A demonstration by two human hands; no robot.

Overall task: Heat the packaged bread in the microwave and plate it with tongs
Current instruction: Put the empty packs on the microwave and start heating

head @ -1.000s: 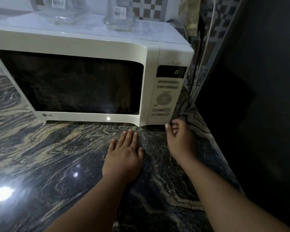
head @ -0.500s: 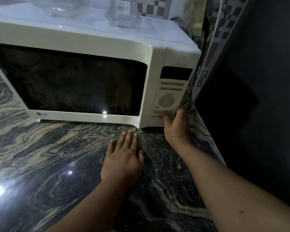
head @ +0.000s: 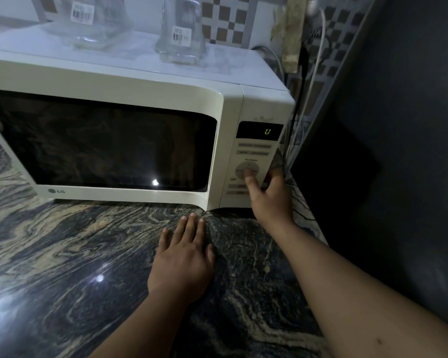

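Pressing on the round dial point(head: 247, 169) of the control panel is the thumb of the right hand point(head: 270, 196), whose other fingers are wrapped round the right edge of the microwave point(head: 130, 99), so that the panel's edge is gripped between thumb and fingers. A green "0" is shown on the display point(head: 259, 131) above the dial. The microwave's door point(head: 101, 143) is seen closed, its dark window reflecting a point of light; nothing can be made out behind the glass, and the packaged bread cannot be seen anywhere in view, so its place cannot be told. The left hand point(head: 183, 257) is laid flat on the marbled dark bench point(head: 62, 254), palm down, fingers straight and close together, just in front of the microwave's lower right corner and not touching it. Nothing is held by it. Two clear glass containers with barcode labels, a larger one point(head: 88, 21) to the left and a smaller one point(head: 183, 29) to the right, are stood on the microwave's top. Cables point(head: 313, 73) are seen hanging against a checkered tiled wall point(head: 225, 19) behind the microwave, and a dark panel point(head: 398, 151) is set to its right.
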